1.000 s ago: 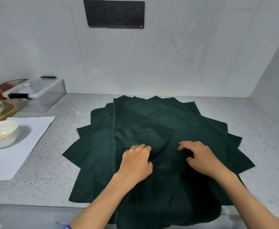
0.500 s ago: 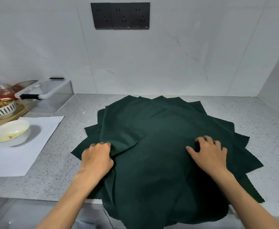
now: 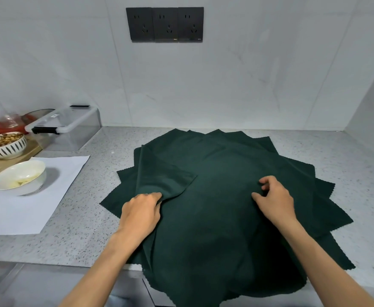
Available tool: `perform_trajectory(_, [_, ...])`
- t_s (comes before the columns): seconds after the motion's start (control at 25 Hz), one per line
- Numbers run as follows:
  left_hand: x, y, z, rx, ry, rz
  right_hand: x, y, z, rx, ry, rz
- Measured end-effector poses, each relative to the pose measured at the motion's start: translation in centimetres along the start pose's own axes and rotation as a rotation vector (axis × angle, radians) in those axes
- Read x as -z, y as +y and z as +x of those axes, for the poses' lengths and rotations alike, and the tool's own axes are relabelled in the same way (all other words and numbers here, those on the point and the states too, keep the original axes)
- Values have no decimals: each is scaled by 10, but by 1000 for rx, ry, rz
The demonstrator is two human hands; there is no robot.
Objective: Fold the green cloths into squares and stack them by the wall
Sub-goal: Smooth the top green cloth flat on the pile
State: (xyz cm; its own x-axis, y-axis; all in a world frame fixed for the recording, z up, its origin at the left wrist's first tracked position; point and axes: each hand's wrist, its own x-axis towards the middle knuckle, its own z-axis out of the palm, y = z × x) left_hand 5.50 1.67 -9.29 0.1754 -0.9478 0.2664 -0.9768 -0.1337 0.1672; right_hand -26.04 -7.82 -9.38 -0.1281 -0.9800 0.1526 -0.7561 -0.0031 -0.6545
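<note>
cloths (image 3: 226, 173) on counter (image 3: 348, 156), bowl (image 3: 20, 180) left

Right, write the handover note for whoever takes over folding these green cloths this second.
Left hand: grips the folded-over flap of the top cloth at its near edge.
Right hand: fingers curled, pinching the cloth further right.
Green cloths: fanned pile on the counter, its near edge hanging over the front.
Done: one corner of the top cloth turned in; no finished square.
Left: finish this fold, fold the others, stack them by the wall; nothing is stacked there yet.
</note>
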Motion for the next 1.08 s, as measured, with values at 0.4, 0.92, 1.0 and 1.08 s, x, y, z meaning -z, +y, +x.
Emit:
perform_trajectory(0.4, [14, -40, -2, 294, 98, -123, -16, -10, -28, 351, -229, 153])
perform_trajectory(0.92, [39, -51, -36, 119, -136, -80, 28, 20, -45, 343, 223, -463])
perform_trajectory(1.0, [36, -49, -37, -147, -256, -184, 26, 2, -68, 532, 193, -435])
perform_trajectory(1.08, [34, -47, -38, -266, -473, -301, 17, -17, -98, 681, -303, -262])
